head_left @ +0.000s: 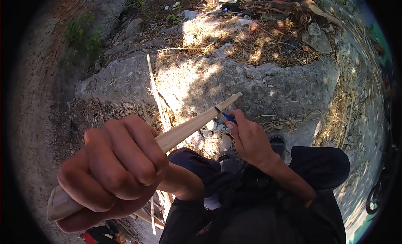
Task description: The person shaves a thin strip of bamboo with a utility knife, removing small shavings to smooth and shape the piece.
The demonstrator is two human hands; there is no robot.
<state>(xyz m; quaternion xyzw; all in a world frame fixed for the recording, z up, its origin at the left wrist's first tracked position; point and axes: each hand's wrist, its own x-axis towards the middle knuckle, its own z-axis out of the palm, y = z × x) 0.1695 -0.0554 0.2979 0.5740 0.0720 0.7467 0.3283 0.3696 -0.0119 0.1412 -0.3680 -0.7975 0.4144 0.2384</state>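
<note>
My left hand (119, 160) is wrapped tightly round a pale, whittled wooden stick (190, 130), raised close to the view. Its thick end sticks out below the fist at lower left, and its narrow end tapers up to the right. Near that narrow end a dark line or notch crosses the wood. My right hand (253, 139) pinches a slim blue pen-like tool (228, 117), its tip at the stick beside the dark mark. The fingers hide most of this tool, so its exact kind is unclear.
Beyond my hands lies a long rough stone block (268, 86). Dry grass and litter (259, 42) cover the ground behind it. A long thin wood strip (153, 82) leans at the left. My bent knee (320, 164) is at the right, and a green plant (83, 36) grows far left.
</note>
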